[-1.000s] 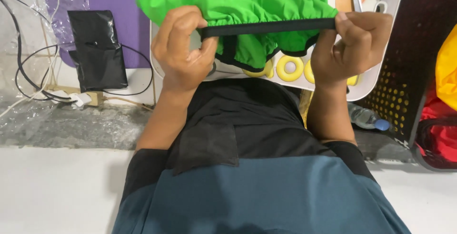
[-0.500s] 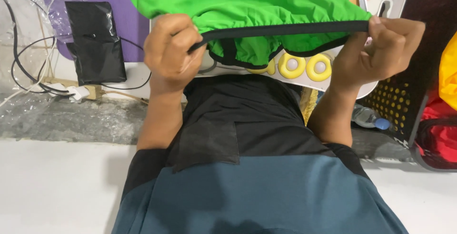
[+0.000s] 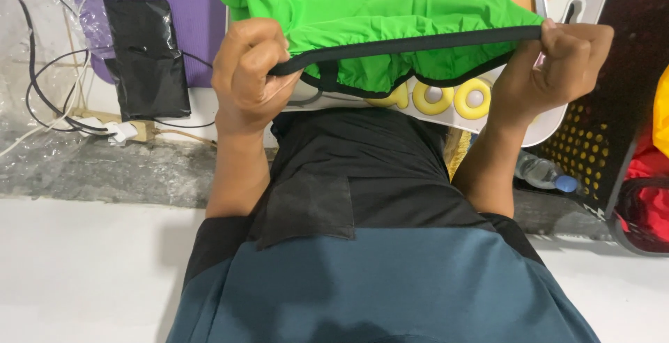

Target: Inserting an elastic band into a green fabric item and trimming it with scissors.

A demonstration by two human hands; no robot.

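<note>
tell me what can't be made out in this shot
Head view only:
- green garment: upper part cut off by the top edge, so its kind is unclear.
- left hand and right hand: fingertips curl under the black band.
- printed board: mostly covered by the garment.

Forearms: bare, unsleeved | left hand [image 3: 251, 71], right hand [image 3: 557, 64]: no gloves, rings | below hands: black-and-teal shirt [image 3: 369, 245], square black patch
</note>
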